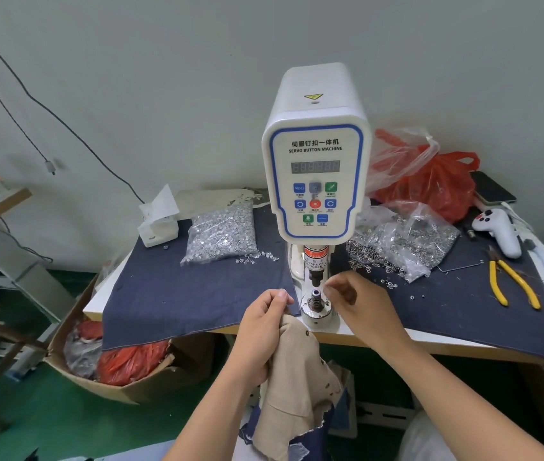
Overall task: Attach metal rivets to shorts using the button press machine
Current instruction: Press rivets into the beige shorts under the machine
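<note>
The white servo button machine (pixel 315 174) stands at the middle of the table, its lower die (pixel 315 299) exposed at the front edge. My left hand (pixel 260 331) grips the top of the beige shorts (pixel 297 371), which hang below the table edge and show small dark rivets. My right hand (pixel 357 304) hovers just right of the die with fingertips pinched together; whether a rivet is between them is too small to tell. A clear bag of silver rivet parts (pixel 222 232) lies left of the machine. Another open bag of metal rings (pixel 400 242) lies to its right.
Dark denim cloth (pixel 181 301) covers the table. Yellow-handled pliers (pixel 510 282), a white controller (pixel 500 231), a phone (pixel 491 188) and red plastic bags (pixel 430 184) sit at the right. A tissue box (pixel 159 224) is at the left. A cardboard box (pixel 124 371) stands below.
</note>
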A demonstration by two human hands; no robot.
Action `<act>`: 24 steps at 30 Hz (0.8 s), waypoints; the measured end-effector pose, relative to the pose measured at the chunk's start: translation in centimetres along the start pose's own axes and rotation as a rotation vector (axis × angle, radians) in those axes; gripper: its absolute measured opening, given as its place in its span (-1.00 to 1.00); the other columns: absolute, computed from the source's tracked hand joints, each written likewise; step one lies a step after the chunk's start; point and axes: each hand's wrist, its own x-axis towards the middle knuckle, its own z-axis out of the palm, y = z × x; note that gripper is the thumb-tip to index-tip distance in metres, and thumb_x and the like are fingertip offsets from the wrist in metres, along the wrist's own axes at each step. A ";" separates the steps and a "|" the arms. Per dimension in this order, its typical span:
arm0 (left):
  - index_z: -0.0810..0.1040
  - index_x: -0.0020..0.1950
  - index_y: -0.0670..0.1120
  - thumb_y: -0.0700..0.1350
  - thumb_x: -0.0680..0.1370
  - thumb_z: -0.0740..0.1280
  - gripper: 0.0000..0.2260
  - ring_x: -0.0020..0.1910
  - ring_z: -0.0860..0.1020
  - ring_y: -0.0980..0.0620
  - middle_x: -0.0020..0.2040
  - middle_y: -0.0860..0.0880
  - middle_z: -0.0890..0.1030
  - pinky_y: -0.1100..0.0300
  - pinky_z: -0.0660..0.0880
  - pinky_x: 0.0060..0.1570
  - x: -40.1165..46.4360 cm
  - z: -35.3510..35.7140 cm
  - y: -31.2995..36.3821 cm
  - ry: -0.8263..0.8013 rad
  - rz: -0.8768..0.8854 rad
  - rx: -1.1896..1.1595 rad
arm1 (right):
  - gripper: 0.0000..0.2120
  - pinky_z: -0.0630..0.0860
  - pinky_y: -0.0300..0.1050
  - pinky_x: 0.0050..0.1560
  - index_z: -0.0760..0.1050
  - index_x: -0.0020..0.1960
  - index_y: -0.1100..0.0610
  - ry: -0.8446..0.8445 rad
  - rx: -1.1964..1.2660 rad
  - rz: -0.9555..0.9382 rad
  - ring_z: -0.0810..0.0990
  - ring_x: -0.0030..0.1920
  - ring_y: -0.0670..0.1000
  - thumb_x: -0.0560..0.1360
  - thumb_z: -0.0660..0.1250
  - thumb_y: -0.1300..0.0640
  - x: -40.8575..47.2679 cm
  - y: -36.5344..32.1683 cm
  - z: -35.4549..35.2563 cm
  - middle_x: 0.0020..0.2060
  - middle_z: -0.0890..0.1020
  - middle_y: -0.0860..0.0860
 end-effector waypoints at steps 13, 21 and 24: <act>0.66 -0.11 0.01 0.17 0.72 0.20 -0.62 -0.14 0.54 0.13 -0.16 0.08 0.64 0.15 0.47 0.00 0.0 0.6 0.2 -0.154 0.176 0.050 | -0.90 0.40 -0.19 -0.22 0.58 -0.18 -0.06 -0.430 0.571 0.144 0.47 -0.27 -0.08 0.44 0.48 -0.04 -3.3 -1.0 -1.9 -0.29 0.57 -0.07; 0.66 0.01 -0.08 -0.03 0.60 0.50 -0.87 0.10 0.57 -0.06 0.09 -0.10 0.64 0.11 0.48 0.14 0.3 -2.5 -0.3 -0.707 0.174 0.038 | -0.87 0.39 -0.29 -0.28 0.61 -0.14 0.01 -0.524 0.739 0.189 0.45 -0.30 -0.13 0.47 0.50 -0.02 -2.9 -0.3 -3.1 -0.30 0.55 -0.06; 0.66 0.05 -0.07 -0.04 0.59 0.50 -0.87 0.04 0.57 -0.09 0.03 -0.12 0.63 0.08 0.49 0.12 0.8 -2.2 -1.3 -0.624 0.162 -0.087 | -0.78 0.29 -0.21 -0.22 0.58 -0.16 0.02 -0.642 0.235 0.133 0.40 -0.25 -0.14 0.60 0.40 -0.07 -2.0 -0.2 -3.9 -0.30 0.52 -0.13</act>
